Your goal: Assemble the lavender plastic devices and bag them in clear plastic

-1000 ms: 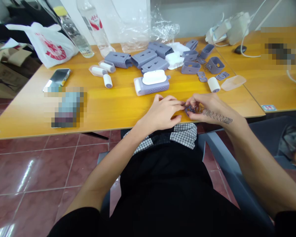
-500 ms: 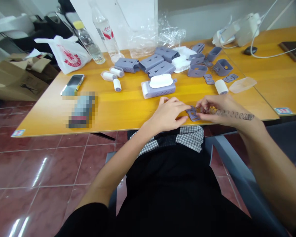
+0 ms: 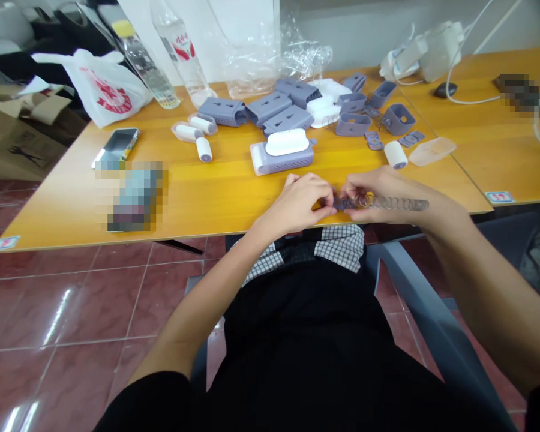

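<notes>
Close to the table's front edge, my left hand (image 3: 300,205) pinches the left end of a small purple plastic plate (image 3: 340,205), most of which is covered by fingers. My right hand (image 3: 378,191) is closed at the plate's other side, around the near end of a metal coil spring (image 3: 398,204). The spring stretches rightward across that hand toward the wrist. Whether the spring is hooked to the plate cannot be made out. Just beyond my hands lies a purple housing (image 3: 292,161) with a clear end and a white oval piece (image 3: 288,143) on top.
Several purple shells (image 3: 270,108) and open purple frames (image 3: 353,124) lie farther back. White rollers (image 3: 204,149) sit to the left, another white roller (image 3: 395,155) to the right by a clear oval cover (image 3: 432,152). Bottles (image 3: 180,54), a plastic bag (image 3: 101,90) and a phone (image 3: 119,147) stand left.
My left fingers have closed on the plate, which lay flat before and now shows as a narrow strip. My right hand has come nearer the left. The view has shifted slightly.
</notes>
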`<state>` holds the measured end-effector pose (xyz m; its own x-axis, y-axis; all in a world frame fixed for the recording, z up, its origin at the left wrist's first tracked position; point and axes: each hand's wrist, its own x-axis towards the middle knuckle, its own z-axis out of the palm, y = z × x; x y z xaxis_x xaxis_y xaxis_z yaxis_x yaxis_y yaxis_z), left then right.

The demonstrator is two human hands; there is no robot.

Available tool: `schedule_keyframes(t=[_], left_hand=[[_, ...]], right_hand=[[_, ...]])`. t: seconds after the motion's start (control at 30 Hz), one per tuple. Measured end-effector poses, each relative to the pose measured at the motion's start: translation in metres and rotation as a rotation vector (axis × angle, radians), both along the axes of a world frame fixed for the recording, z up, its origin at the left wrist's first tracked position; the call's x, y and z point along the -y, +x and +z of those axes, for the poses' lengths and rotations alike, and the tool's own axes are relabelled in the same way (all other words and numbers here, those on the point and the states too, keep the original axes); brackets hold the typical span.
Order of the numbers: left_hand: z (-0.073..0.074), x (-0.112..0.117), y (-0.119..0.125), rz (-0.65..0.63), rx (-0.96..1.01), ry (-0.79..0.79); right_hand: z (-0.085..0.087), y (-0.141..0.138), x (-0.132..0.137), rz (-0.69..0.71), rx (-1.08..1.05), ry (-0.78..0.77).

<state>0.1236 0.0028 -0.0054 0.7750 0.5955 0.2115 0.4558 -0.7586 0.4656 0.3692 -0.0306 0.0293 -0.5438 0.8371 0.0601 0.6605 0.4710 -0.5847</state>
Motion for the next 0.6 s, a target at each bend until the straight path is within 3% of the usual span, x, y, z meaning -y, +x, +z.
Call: schedule_keyframes(t=[0.13,0.3,0.6], left_hand=[[0.000,0.001,-0.001,0.047,0.046,-0.021],[0.000,0.003,-0.002,0.134,0.089,-0.032],[-0.002,-0.001,-0.001,0.136,0.088,-0.020]], right_hand=[[0.003,-0.006,-0.004,0.043,0.143,0.101],[0.011,-0.014,-0.005,0.091,0.159,0.080],[0.018,-0.026,-0.015,0.123,0.278,0.069]])
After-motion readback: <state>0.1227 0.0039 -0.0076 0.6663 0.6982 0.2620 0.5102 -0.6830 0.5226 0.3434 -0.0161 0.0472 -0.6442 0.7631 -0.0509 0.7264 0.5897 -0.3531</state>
